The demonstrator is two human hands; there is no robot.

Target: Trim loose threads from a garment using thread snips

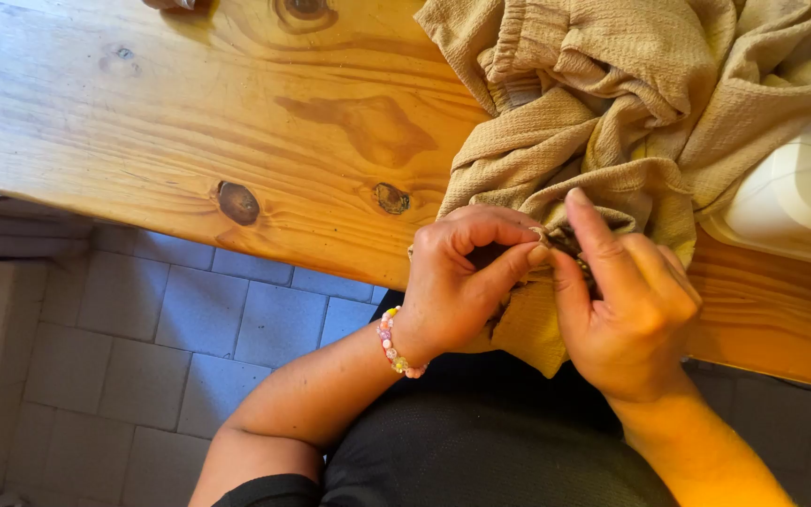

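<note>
Working from the left of the view: a pine table with dark knots carries the work, and grey floor tiles show below its near edge. The left hand, with a beaded bracelet at the wrist, is curled closed, thumb against forefinger, pinching a fold of the beige garment at the table edge. The right hand meets it from the other side; its fingers are closed on the same fold, with a small dark item held between the two hands. What that item is cannot be told; it is mostly hidden.

Position of the cloth: the bulk lies bunched on the table above and right of the hands, an elasticated band visible near the top, and one flap hangs over the edge toward the lap. The worked spot sits directly between the opposing fingertips, touching both.

Progress, as a judgement: hand work at one point of the fabric appears under way, not finished; no completed stitching or repair can be seen. A white sewing machine stands at far right, untouched.
</note>
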